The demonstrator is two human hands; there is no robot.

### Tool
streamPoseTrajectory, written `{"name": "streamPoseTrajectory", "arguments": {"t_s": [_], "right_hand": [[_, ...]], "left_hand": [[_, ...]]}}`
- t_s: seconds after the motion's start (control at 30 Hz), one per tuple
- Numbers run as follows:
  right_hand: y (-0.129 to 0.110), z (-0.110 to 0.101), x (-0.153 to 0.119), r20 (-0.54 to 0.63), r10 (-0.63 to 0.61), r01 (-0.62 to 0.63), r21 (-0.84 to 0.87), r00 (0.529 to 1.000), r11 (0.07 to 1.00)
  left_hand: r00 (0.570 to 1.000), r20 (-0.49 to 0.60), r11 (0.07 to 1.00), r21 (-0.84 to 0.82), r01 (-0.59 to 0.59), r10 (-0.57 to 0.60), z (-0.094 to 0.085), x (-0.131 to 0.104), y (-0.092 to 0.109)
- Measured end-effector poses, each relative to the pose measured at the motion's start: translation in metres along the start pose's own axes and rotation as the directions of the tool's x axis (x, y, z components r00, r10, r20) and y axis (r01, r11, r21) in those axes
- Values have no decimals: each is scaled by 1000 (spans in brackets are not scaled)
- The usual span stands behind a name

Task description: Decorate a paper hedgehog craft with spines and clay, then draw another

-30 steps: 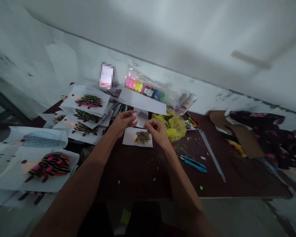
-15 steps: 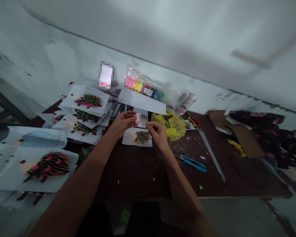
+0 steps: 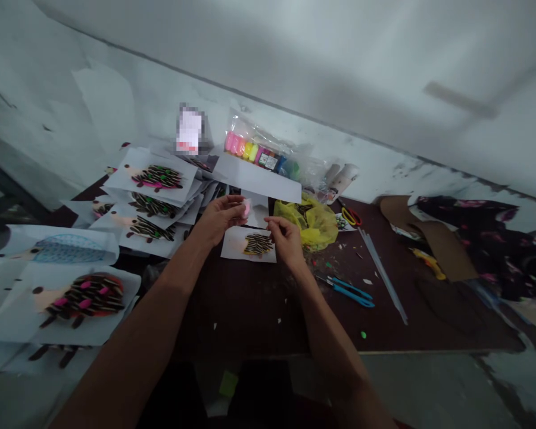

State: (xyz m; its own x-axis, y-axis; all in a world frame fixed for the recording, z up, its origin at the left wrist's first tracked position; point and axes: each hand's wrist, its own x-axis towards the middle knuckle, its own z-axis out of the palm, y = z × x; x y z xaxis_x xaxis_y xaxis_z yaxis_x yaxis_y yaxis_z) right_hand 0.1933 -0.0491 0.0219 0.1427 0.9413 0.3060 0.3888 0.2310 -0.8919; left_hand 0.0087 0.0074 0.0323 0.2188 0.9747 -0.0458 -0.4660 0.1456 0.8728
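My left hand (image 3: 223,217) is closed on a small pink piece (image 3: 246,207), soft-looking, at its fingertips. My right hand (image 3: 283,235) has its fingers pinched together; whatever they hold, if anything, is too small to make out. Between and just below the hands lies a white card (image 3: 232,247) with a small hedgehog picture whose back is covered in dark strips. A yellow plastic bag (image 3: 315,223) with dark bits inside sits right of my right hand. Behind the hands, a white sheet (image 3: 259,180) lies in front of a clear bag of coloured clay packs (image 3: 250,152).
Stacked hedgehog pictures (image 3: 156,179) fill the left side, with more sheets (image 3: 22,298) nearer me. On the right are blue snips (image 3: 351,292), scissors (image 3: 351,217), clear sticks (image 3: 384,277), a yellow tool (image 3: 429,262), brown cardboard (image 3: 446,250) and dark floral cloth (image 3: 482,238).
My left hand has shifted slightly left and the pink piece has turned a little in its fingers. My right hand has barely moved. The view has shifted slightly.
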Motion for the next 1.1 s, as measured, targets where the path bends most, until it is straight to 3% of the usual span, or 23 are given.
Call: {"name": "streamPoseTrajectory", "arguments": {"t_s": [0.67, 0.9, 1.1], "right_hand": [[0, 0, -6, 63, -57, 72, -276, 996, 958], [-1, 1, -7, 114, -116, 154, -434, 987, 888], [1, 3, -6, 160, -72, 144, -507, 985, 850]], "left_hand": [[999, -25, 999, -25, 25, -26, 3, -4, 7], [999, -19, 1000, 0, 28, -27, 1, -2, 7], [1000, -10, 1000, 12, 18, -18, 2, -3, 6]]}}
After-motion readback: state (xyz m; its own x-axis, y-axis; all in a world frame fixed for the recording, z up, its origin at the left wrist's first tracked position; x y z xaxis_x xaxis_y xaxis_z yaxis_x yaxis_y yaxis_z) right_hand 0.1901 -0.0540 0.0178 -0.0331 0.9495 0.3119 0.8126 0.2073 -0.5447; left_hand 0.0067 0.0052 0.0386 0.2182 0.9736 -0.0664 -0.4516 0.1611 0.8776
